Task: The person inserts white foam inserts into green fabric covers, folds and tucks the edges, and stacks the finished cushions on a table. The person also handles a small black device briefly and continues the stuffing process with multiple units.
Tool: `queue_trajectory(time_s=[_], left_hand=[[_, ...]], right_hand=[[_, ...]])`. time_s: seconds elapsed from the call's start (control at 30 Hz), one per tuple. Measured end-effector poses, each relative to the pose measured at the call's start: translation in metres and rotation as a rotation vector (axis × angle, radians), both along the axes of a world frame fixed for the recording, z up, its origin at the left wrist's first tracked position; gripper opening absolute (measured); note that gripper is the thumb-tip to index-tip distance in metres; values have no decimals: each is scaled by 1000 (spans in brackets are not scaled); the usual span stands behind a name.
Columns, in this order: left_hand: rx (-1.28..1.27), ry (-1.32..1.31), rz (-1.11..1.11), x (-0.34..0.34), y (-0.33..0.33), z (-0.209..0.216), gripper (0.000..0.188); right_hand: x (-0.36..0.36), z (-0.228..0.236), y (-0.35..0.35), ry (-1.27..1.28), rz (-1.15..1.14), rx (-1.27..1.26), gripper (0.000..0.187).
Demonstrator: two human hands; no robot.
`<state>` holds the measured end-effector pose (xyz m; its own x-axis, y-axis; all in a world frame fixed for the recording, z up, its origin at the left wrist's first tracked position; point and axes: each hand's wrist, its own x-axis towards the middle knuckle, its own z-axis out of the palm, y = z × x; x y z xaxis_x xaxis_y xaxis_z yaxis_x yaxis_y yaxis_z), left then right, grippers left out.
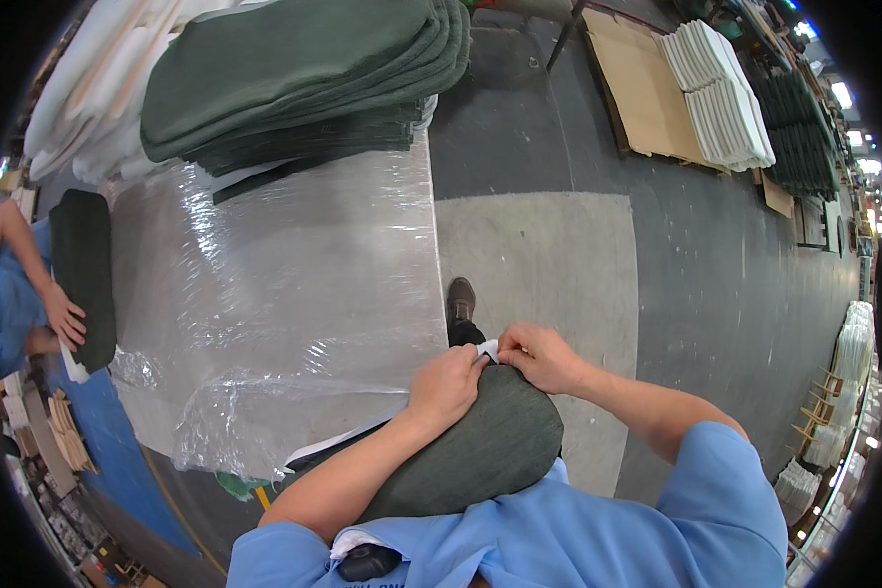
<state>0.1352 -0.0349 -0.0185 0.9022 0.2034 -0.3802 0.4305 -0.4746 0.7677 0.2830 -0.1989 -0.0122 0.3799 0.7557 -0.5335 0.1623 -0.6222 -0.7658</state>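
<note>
Grey floor (725,284), table (304,265) (wrapped), green pad (480,446)

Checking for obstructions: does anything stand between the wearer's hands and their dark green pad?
Nothing visible does: the left hand and right hand are both at the edge of the dark green pad, pinching white material.

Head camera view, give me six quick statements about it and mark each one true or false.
1. The left hand and right hand pinch white edging on a dark green piece. True.
2. The two hands are spread wide apart. False: they are close together at the edging.
3. A stack of dark green pieces sits toward the table's far end. True.
4. The table top is uncovered. False: clear plastic film lies over it.
5. A co-worker's hand touches another dark green piece. True.
6. The person wears red sleeves. False: the sleeves are light blue.
</note>
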Motion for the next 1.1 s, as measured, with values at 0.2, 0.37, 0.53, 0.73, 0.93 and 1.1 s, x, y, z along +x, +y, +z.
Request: queue_trajectory(time_s=[0.2, 0.37, 0.53, 0.73, 0.93, 1.1], left_hand=[[66, 160, -101, 22, -4, -13, 34], [143, 229, -178, 32, -7, -25, 31], [158, 195, -126, 29, -5, -31, 31], [104, 47, 78, 2, -4, -4, 32], [131, 18, 40, -3, -17, -4, 29], [229, -14, -94, 9, -22, -12, 22]], right_hand=[[-7, -16, -9, 231, -320, -173, 14], [-20, -53, -20, 465, -569, -155, 14], [-17, -69, -8, 545, -608, -163, 14], [-15, -14, 4, 640, -583, -163, 15], [-16, -12, -15, 658, -545, -170, 13], [-34, -40, -33, 415, -529, -129, 8]])
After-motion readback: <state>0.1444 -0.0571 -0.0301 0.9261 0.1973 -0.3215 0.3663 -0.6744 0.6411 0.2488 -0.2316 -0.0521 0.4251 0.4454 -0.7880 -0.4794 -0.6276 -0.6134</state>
